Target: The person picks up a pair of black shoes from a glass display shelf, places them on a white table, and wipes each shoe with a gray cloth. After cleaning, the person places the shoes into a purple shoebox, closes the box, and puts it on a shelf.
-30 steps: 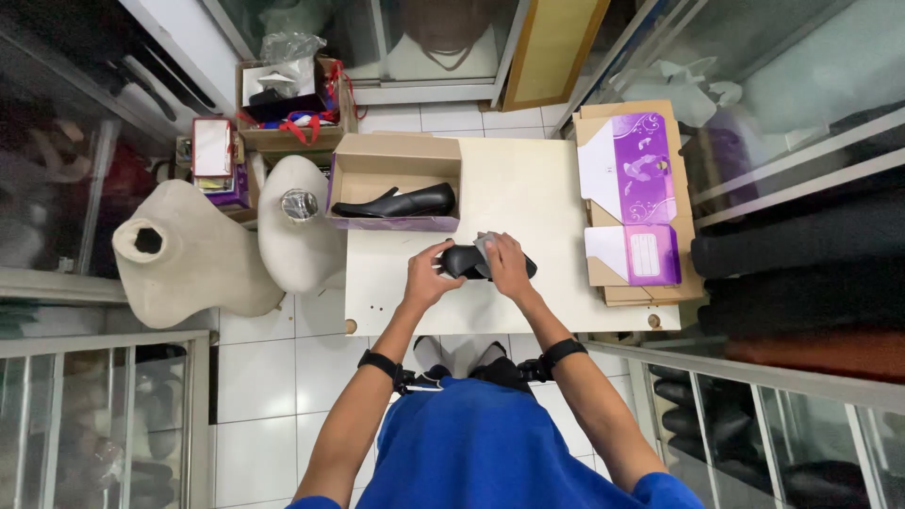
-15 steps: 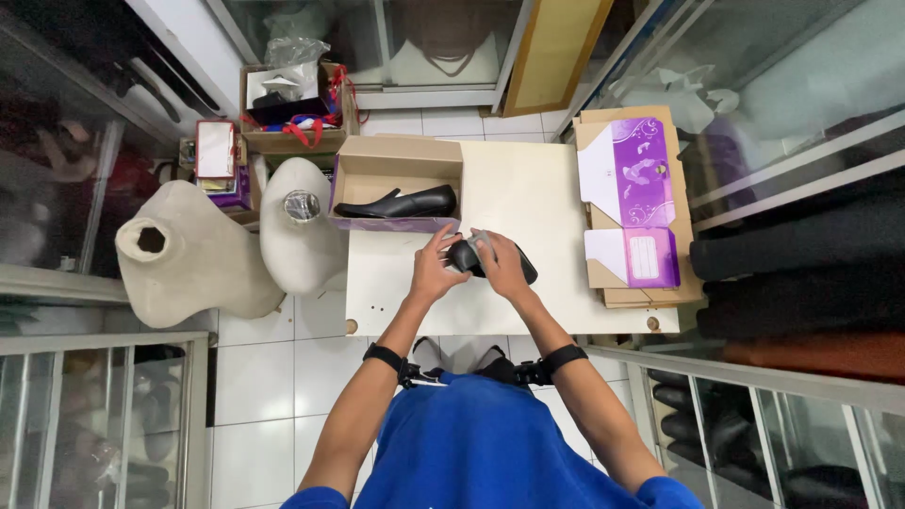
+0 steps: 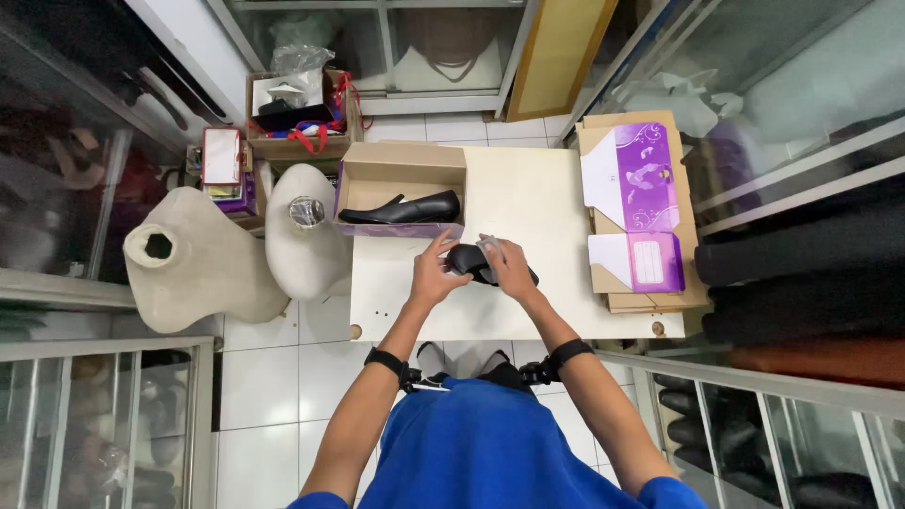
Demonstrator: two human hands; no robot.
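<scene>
Both hands closed round a black shoe (image 3: 471,261) just above the white table (image 3: 528,311): left hand (image 3: 432,278) gripping its near end, right hand (image 3: 510,268) pinching pale paper (image 3: 488,247) against it; farther off, open cardboard box (image 3: 401,174) with second black shoe (image 3: 403,210)

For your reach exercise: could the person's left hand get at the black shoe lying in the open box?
Probably yes. The left hand is just below the open box, whose top is uncovered, and nothing lies between it and the black shoe inside.
</scene>
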